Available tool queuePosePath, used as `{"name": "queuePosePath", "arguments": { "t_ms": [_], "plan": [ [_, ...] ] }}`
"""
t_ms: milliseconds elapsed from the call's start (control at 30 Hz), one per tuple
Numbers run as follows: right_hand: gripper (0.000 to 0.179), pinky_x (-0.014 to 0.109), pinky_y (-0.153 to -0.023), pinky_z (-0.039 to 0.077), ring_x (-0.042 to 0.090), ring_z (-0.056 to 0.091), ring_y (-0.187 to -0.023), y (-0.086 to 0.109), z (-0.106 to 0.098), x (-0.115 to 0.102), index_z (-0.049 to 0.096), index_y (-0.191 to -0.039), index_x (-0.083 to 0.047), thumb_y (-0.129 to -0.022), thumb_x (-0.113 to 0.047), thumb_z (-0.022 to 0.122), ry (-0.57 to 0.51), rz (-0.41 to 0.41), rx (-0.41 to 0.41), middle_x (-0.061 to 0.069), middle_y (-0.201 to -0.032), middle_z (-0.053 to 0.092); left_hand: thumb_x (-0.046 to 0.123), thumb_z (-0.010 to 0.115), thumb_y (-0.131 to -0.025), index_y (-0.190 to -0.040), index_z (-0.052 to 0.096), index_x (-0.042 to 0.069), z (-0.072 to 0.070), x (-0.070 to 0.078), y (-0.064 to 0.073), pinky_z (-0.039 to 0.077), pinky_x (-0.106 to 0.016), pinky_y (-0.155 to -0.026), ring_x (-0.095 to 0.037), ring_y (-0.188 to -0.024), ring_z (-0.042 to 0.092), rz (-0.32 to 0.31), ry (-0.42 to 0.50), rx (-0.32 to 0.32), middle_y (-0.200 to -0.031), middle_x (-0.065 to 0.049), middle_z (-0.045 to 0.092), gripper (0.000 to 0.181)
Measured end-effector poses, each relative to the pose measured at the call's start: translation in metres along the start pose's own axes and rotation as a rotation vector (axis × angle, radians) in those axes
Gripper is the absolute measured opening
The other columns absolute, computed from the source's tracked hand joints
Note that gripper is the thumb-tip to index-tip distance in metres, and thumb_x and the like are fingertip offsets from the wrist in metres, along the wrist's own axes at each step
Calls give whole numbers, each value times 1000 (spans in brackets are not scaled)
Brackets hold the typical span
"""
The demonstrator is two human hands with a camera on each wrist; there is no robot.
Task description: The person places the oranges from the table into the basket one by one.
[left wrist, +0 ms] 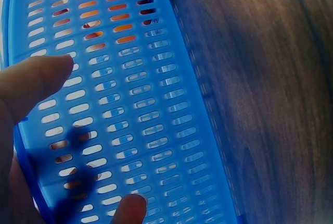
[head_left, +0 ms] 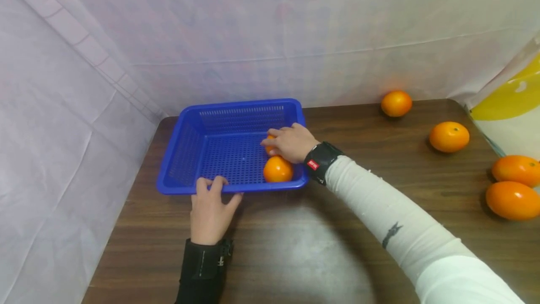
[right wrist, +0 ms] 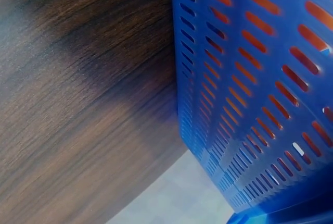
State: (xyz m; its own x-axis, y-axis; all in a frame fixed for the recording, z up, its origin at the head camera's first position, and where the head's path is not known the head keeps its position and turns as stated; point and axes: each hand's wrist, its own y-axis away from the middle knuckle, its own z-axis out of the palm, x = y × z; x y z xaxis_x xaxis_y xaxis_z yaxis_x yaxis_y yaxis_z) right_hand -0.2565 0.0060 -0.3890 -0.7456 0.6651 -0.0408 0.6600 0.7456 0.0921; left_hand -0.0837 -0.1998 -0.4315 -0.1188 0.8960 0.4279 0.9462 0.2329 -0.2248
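Note:
A blue plastic basket (head_left: pixel 242 154) with slotted walls sits on the wooden table. My left hand (head_left: pixel 211 212) grips its near rim, with fingers over the edge and the thumb outside. In the left wrist view the thumb (left wrist: pixel 39 81) lies against the outer side of the slotted wall (left wrist: pixel 135 99). Inside the basket's right end, my right hand (head_left: pixel 293 142) holds an orange (head_left: pixel 270 147), mostly hidden under its fingers. Another orange (head_left: pixel 278 169) lies just in front of it. Through the side wall (right wrist: pixel 250 104) orange colour shows in the right wrist view; the hand itself is hidden there.
To the right on the table, one orange (head_left: pixel 396 103) lies near the back edge and another (head_left: pixel 449 137) closer in. Two more oranges (head_left: pixel 516 170) (head_left: pixel 512 200) sit side by side at the far right. A pale cloth (head_left: pixel 287 36) hangs behind the table.

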Motion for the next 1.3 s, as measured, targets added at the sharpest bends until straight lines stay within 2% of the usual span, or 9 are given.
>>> {"name": "queuePosePath", "arguments": {
  "t_ms": [167,367,500,667,867,1033,1300],
  "plan": [
    [46,58,-118,29,37,38,-148,-1,1,1,44,-151,-37,-106,-45,44,-25,39,-22,4,-162,37,40,80,-84,-108,60,14,0,0,0,54,-46,-65,-35,-99,51,-4,0,-4,-113,-14,44,41],
    [49,59,-120,26,35,26,-154,-1,4,3,39,-155,-36,-107,-48,40,-58,46,18,4,-166,31,39,79,-85,-108,60,14,-1,1,1,55,-47,-68,-35,-102,50,-13,14,-16,-114,-14,44,40],
    [51,59,-120,26,34,23,-155,0,7,5,39,-155,-33,-106,-48,43,-117,47,97,6,-165,33,40,79,-85,-110,60,13,0,1,1,54,-47,-68,-36,-101,50,-21,14,-22,-114,-15,44,41],
    [51,57,-121,27,34,23,-155,0,9,9,43,-154,-28,-106,-46,44,-242,79,237,9,-163,35,38,80,-84,-110,61,12,0,0,1,52,-47,-63,-37,-98,51,-19,16,-14,-113,-15,44,42],
    [49,51,-123,24,33,29,-151,2,13,14,50,-149,-21,-105,-42,45,-372,111,393,12,-157,42,38,80,-84,-109,61,12,-1,0,0,52,-46,-63,-36,-97,51,-7,11,-10,-112,-15,44,41],
    [45,50,-122,26,33,35,-147,5,15,16,56,-144,-18,-103,-36,50,-355,103,450,13,-153,47,38,80,-84,-110,61,12,-1,1,-1,51,-45,-63,-36,-97,50,-8,10,-15,-113,-15,44,41],
    [45,54,-120,29,36,35,-147,16,15,30,57,-143,-18,-104,-39,49,-255,120,463,14,-154,47,39,79,-85,-109,61,13,1,2,-3,48,-44,-64,-38,-96,51,-26,13,-18,-115,-16,45,40]
  ]
}}
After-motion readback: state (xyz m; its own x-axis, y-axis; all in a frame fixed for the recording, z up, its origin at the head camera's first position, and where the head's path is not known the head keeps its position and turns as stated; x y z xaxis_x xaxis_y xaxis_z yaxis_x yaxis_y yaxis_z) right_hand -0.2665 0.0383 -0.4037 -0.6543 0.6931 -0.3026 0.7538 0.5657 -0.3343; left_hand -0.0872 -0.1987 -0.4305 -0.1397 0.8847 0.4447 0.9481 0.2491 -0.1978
